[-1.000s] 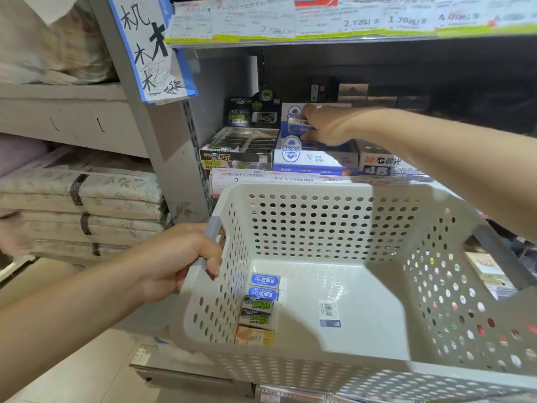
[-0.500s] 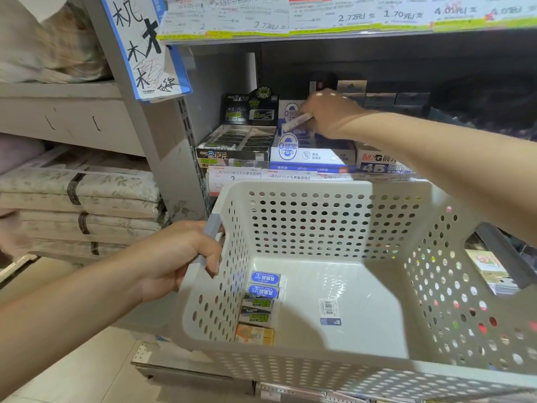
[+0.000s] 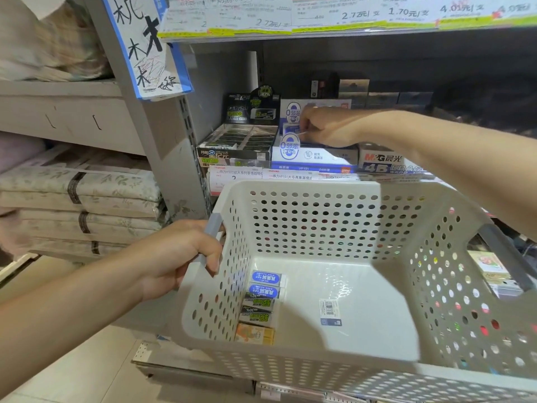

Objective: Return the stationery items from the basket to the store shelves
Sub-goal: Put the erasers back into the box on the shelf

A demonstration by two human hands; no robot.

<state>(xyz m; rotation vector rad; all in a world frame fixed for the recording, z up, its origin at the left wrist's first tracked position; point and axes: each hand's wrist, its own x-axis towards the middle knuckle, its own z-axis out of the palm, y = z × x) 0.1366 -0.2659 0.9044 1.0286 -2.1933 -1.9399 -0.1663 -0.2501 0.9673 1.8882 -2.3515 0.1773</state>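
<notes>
**Eraser pinched over the blue-and-white display box**

The right hand (image 3: 328,126) reaches into the shelf, fingers curled, pinching a small white-and-blue eraser (image 3: 291,130) at its fingertips; the eraser sits just left of the knuckles, above the open blue-and-white display box (image 3: 313,157), and whether it touches the box's contents cannot be told; most of the eraser is covered by the fingers. The left hand (image 3: 180,257) is wrapped round the grey handle (image 3: 213,228) of the white perforated basket (image 3: 313,225), held below the shelf edge.

Along the basket's left wall lie five more erasers in a row: two blue-labelled erasers (image 3: 265,283), two black-and-green erasers (image 3: 258,309) and an orange-and-yellow eraser (image 3: 255,333) nearest the camera; a barcode sticker (image 3: 329,311) is stuck to the floor of the basket.

A black display box (image 3: 235,144) stands left of the blue-and-white one, a 4B eraser box (image 3: 383,161) to its right, partly behind the right forearm; the back of the shelf is dark and its boxes hard to make out; the price tags (image 3: 261,175) are partly cut off by the basket rim.
</notes>
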